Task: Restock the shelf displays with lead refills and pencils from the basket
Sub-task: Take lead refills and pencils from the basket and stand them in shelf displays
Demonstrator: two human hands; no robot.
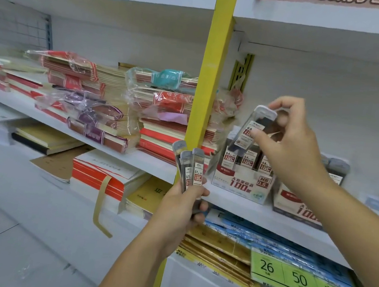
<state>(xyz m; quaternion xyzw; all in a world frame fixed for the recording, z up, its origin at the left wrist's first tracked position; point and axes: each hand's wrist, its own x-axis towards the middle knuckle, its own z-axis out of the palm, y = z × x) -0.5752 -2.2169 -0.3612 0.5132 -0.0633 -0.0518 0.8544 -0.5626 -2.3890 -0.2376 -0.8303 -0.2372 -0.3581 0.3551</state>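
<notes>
My left hand (pixel 181 205) grips a fan of three slim lead refill cases (pixel 191 167), upright, in front of the yellow shelf post. My right hand (pixel 290 142) pinches one clear lead refill case (pixel 251 130) by its top and side, tilted, just above a white display box (pixel 242 184) marked HB 0.5 that stands on the middle shelf with several refill cases in it. A second display box (pixel 296 205) sits to its right, partly hidden by my right forearm. The basket is out of view.
A yellow upright post (pixel 208 78) stands between the shelf bays. Wrapped stacks of notebooks (pixel 106 106) fill the left shelf. Below lie orange-edged books (pixel 104 175), gold and blue packs (pixel 242 244) and a green price card (pixel 298 280). White floor at lower left.
</notes>
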